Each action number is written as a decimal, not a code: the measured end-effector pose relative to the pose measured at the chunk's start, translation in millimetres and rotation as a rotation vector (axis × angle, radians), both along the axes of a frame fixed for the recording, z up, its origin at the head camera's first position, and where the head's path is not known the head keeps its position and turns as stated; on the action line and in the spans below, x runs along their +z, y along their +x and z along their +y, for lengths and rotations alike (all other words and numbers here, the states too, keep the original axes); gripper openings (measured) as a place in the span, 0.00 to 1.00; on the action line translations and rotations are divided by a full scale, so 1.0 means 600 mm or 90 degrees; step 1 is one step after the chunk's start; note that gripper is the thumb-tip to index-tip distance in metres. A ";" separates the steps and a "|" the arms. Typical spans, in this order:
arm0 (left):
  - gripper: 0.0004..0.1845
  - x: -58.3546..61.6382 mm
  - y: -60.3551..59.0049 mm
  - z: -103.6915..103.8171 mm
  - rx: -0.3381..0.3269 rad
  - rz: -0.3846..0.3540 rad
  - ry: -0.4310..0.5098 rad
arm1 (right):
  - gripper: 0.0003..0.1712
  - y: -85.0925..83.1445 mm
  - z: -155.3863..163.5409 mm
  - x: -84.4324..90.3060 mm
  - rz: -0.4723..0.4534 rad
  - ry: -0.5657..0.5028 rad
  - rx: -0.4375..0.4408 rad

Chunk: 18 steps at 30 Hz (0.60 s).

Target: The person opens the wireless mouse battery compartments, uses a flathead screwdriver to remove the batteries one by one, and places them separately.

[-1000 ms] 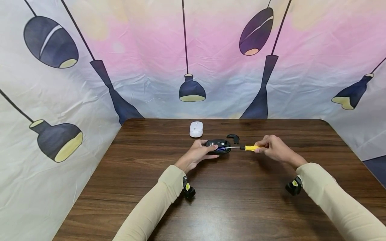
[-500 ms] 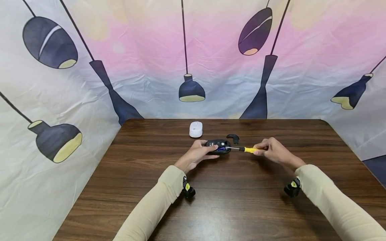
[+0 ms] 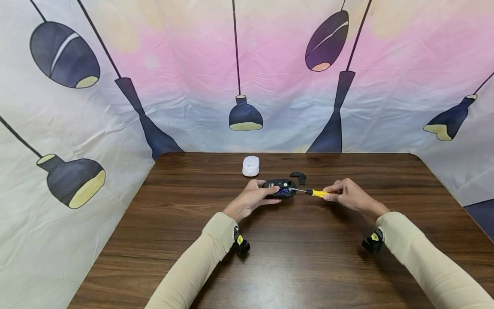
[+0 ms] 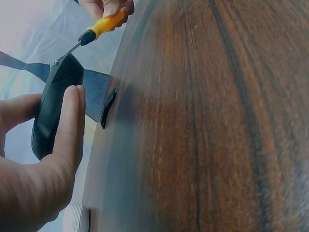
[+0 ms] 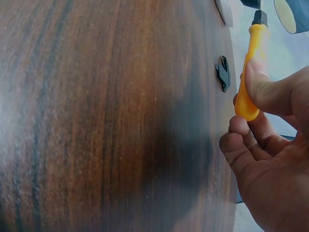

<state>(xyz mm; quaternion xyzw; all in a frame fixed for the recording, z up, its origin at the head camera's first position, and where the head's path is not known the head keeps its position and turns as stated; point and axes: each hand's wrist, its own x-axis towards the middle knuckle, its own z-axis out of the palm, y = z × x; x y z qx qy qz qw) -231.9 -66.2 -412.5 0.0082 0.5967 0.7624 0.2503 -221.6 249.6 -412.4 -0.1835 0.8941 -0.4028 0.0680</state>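
A black computer mouse (image 3: 279,188) lies upside down at the middle of the wooden table (image 3: 278,257), its battery bay open with a blue cell showing. My left hand (image 3: 252,197) grips the black mouse (image 4: 54,104) from its left side, thumb and fingers curled round its edges. My right hand (image 3: 345,194) pinches a small yellow-handled screwdriver (image 3: 314,192), whose metal tip reaches into the mouse's open underside. The yellow-handled screwdriver (image 5: 250,67) shows between thumb and fingers in the right wrist view, and the same screwdriver (image 4: 99,28) meets the mouse's far end in the left wrist view.
A white mouse (image 3: 251,165) sits farther back on the table. A small black curved cover piece (image 3: 298,176) lies just behind the black mouse. A printed fabric backdrop (image 3: 247,73) with lamp shapes walls in the table on three sides.
My right hand has sunk slightly toward the table and edged left, tilting the screwdriver so its tip points up into the mouse. The left hand and mouse have stayed put.
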 end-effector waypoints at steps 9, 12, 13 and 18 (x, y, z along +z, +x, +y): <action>0.27 0.000 0.000 -0.001 -0.009 0.002 0.007 | 0.16 -0.001 0.002 -0.002 -0.010 0.002 0.014; 0.26 0.000 0.001 -0.001 -0.009 -0.001 0.006 | 0.16 -0.001 0.002 -0.002 -0.014 0.000 0.019; 0.26 0.000 0.000 0.000 -0.010 -0.003 0.006 | 0.16 -0.001 0.003 -0.003 -0.014 0.000 0.019; 0.26 -0.001 0.000 0.001 -0.008 -0.010 0.009 | 0.17 -0.001 0.004 -0.004 -0.025 -0.003 0.019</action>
